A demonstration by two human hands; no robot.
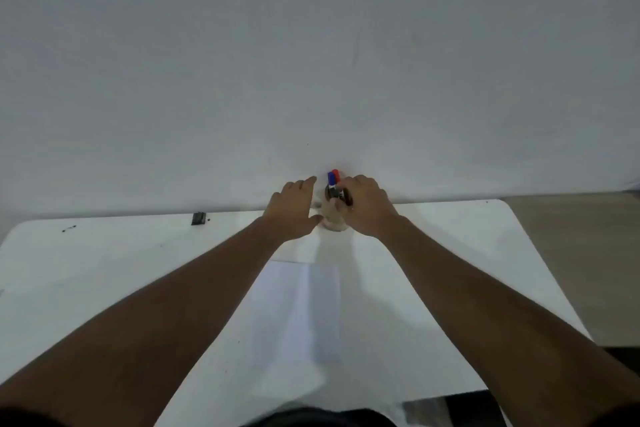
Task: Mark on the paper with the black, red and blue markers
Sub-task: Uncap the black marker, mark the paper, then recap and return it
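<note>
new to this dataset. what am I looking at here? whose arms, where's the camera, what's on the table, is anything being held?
There is no robot: these are a person's two bare arms, filmed by one wide-angle camera on their head, looking forward and down. The white table stands against a plain wall. A sheet of paper lies in front of the person. At the far edge stands a small holder with markers; a blue cap and a red cap stick up. The right hand is closed around a dark marker at the holder. The left hand is open beside the holder; contact is unclear. A small dark object sits far left.
</note>
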